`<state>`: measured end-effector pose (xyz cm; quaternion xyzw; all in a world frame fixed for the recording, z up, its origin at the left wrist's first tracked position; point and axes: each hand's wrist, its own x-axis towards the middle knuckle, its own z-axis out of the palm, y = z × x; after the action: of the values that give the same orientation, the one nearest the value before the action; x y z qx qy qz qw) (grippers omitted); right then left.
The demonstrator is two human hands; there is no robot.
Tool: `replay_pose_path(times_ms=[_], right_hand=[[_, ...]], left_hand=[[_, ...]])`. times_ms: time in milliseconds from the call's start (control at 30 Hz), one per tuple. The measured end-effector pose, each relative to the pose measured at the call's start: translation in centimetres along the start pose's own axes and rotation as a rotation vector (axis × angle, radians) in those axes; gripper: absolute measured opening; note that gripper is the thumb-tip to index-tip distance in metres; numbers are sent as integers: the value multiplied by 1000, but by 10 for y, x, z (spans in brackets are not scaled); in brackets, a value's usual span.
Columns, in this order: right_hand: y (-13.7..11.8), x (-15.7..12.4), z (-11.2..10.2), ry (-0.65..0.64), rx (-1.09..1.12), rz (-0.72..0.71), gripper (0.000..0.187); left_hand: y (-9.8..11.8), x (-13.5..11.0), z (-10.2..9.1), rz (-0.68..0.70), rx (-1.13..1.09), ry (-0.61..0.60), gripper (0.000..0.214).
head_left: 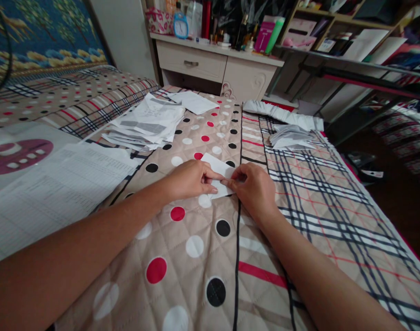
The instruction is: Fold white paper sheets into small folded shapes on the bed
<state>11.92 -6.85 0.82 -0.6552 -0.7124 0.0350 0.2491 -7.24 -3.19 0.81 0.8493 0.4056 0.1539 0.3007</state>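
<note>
Here, the open shelf holds a pale pink box. On the patterned bed, a small white paper lies between two paper piles. The right hand pinches its edge; the left hand touches it, but whether pinching, I cannot tell. Behind stands a dresser with a blue clock.

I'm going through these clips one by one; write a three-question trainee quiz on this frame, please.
1. True or false: the left hand and right hand are both at the small white paper.
2. The clock on the cabinet is framed in: a) red, b) blue, c) black.
3. Fill in: the large printed sheet lies on the person's ____ side.

Key: 1 true; 2 b; 3 left.
</note>
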Motion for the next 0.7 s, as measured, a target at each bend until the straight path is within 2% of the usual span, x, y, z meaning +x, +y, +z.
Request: replay_pose_path(times_ms=[300, 367, 433, 533, 700], right_hand=[[-17, -14, -13, 8, -277, -252, 14], [-22, -19, -15, -32, -285, -283, 12], [-26, -22, -16, -110, -236, -249, 10], [-25, -23, -14, -185, -134, -117, 7], [-4, -12, -16, -185, -56, 22, 18]], left_hand=[[3, 2, -3, 1, 30, -30, 35], [2, 2, -3, 19, 38, -32, 35], [1, 1, -2, 50, 42, -37, 36], [0, -1, -1, 54, 49, -16, 36], [1, -4, 1, 53, 61, 7, 37]])
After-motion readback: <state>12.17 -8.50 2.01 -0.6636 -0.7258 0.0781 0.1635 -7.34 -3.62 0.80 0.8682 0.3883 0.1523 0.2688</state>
